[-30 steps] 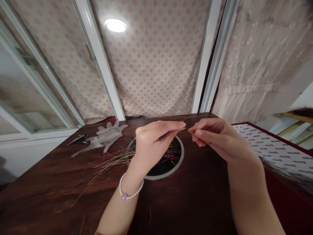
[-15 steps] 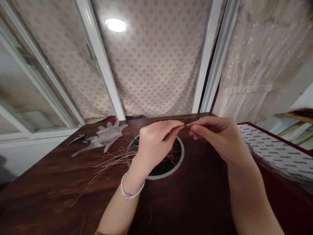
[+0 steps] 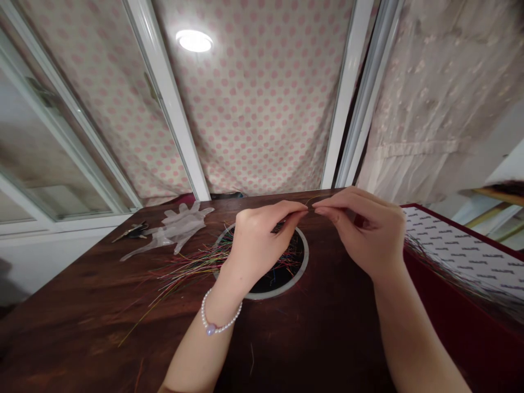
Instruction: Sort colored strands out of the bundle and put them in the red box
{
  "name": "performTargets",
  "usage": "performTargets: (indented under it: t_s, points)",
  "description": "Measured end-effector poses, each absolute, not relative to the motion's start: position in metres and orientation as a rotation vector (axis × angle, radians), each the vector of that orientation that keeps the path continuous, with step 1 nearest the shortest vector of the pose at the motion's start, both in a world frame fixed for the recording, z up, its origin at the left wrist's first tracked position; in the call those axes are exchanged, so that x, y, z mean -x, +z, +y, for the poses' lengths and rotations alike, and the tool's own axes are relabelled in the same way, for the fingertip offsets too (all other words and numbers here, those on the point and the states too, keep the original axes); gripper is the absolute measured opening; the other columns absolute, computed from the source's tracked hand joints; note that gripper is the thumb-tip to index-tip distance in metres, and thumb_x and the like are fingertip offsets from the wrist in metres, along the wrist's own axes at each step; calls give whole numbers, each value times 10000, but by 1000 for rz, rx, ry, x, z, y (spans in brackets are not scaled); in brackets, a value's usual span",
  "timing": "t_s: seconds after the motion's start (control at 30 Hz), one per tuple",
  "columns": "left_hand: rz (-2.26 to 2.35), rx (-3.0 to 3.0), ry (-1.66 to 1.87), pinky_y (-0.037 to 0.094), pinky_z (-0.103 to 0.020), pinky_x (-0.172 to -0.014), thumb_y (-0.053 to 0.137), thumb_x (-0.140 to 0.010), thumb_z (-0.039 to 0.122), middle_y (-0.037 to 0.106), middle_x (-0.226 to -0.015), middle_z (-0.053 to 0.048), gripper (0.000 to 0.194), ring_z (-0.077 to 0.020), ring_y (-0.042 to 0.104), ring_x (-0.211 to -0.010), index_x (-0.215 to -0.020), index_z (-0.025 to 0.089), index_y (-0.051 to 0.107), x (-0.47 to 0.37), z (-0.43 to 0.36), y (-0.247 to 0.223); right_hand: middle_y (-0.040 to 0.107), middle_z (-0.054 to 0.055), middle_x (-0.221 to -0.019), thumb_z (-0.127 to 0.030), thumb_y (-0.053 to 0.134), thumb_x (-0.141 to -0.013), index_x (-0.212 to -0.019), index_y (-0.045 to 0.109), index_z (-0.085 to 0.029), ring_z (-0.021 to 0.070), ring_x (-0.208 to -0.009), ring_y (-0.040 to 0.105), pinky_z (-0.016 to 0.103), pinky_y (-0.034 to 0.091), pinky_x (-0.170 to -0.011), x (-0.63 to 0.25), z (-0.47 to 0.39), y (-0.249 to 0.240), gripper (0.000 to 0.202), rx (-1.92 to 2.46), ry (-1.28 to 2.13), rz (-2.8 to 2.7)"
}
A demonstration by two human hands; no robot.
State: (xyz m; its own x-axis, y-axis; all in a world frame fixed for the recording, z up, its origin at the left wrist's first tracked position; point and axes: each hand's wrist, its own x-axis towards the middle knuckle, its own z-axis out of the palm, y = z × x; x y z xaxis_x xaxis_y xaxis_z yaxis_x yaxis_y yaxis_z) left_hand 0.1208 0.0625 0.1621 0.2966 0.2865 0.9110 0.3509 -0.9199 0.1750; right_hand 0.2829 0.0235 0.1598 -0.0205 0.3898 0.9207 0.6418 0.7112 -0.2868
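My left hand (image 3: 260,234), with a pearl bracelet (image 3: 221,329) at its wrist, is held over a round black disc with a grey rim (image 3: 266,297). Its thumb and forefinger are pinched together at the tips. Just beside them, my right hand (image 3: 364,229) also pinches with thumb and fingertips. A thin yellowish wire (image 3: 314,197) arcs by the two sets of fingertips; what lies within each pinch is very fine. Many thin coloured wires (image 3: 188,265) lie across the disc and stick out to its left, partly behind my left hand.
A clear plastic glove (image 3: 182,224) and a bunch of keys (image 3: 135,231) lie at the table's far left. On the right stands an open dark red box (image 3: 446,311) with a printed white lining and more thin wires. Polka-dot fabric (image 3: 262,109) hangs behind the table (image 3: 82,322).
My right hand has turned, and its fingers have curled in more, with its fingertips still close to those of my left hand. My left hand has barely moved.
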Motion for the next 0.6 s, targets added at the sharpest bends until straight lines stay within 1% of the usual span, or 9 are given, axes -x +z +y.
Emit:
performTargets:
  t_s: [0.17,0.27,0.37,0.47,0.6]
  points:
    - [-620,2577,-1737,518,-167,-604,640,-783,81,751,-773,26,124,-95,687,-645,-812,177,714,-121,61,163,642,12,-778,-158,608,-825,-757,664,-224,143,-742,604,283,485,-640,-282,21,163,110,872,-44,-1606]
    - [-654,2666,-1751,524,-182,-591,637,-777,73,750,-774,21,144,-101,678,-630,-818,185,716,-121,60,163,661,7,-735,-158,603,-826,-744,663,-229,151,-717,609,300,487,-641,-281,19,165,124,893,0,-1612]
    - [-742,2776,-1774,515,-192,-523,631,-790,104,731,-709,15,120,-97,638,-546,-829,182,713,-121,59,162,677,3,-730,-159,620,-813,-739,670,-229,149,-704,619,294,497,-629,-281,18,165,114,899,8,-1599]
    - [-851,2860,-1802,473,-178,-431,625,-805,154,687,-634,16,87,-75,572,-455,-834,173,705,-121,58,161,691,0,-755,-172,640,-800,-757,683,-235,146,-723,632,285,513,-645,-280,19,164,88,921,28,-1591]
    - [-901,2985,-1825,439,-164,-389,622,-805,162,656,-599,17,98,-63,531,-419,-850,173,708,-121,58,161,695,-11,-744,-164,663,-775,-758,692,-244,137,-694,639,276,523,-634,-279,22,161,87,890,27,-1558]
